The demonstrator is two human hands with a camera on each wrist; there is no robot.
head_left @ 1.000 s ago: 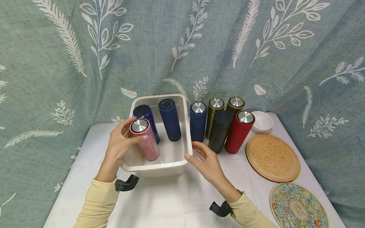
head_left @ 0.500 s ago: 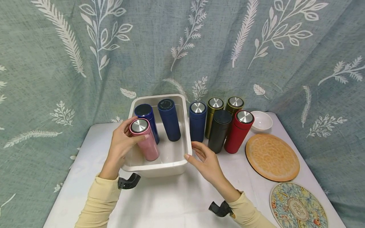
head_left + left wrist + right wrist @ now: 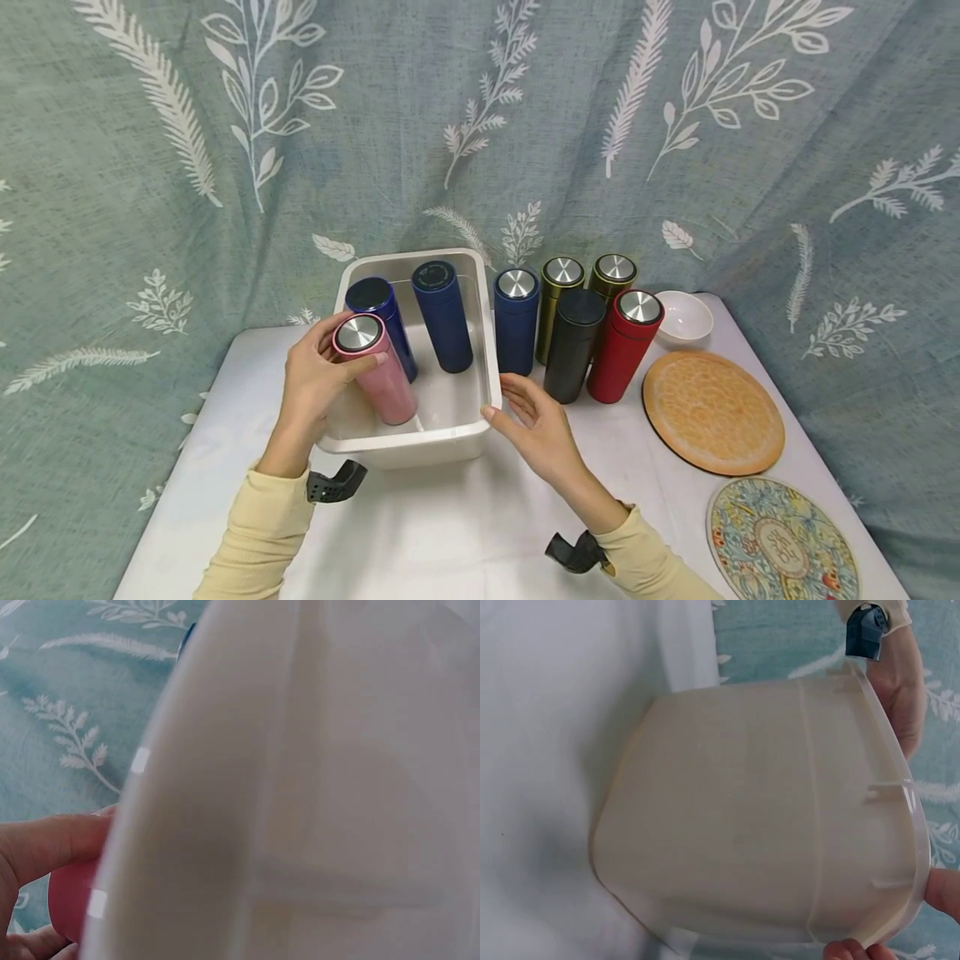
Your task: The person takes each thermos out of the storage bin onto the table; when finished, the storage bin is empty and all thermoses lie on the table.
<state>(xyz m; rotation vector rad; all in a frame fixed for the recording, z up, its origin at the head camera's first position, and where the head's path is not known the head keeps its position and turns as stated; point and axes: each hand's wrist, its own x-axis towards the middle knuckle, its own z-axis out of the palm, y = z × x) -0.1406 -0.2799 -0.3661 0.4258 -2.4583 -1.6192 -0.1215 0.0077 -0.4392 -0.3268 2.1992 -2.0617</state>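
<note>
Head view: left hand (image 3: pixel 315 387) grips pink flask (image 3: pixel 375 375) (tilted) — right hand's fingers (image 3: pixel 501 421), straight, touch bin (image 3: pixel 442 446) rim.

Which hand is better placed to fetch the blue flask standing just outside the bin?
Probably the right hand. It is open at the white bin rim, close to the blue flask, and holds nothing. The left hand grips the pink flask inside the bin.
</note>
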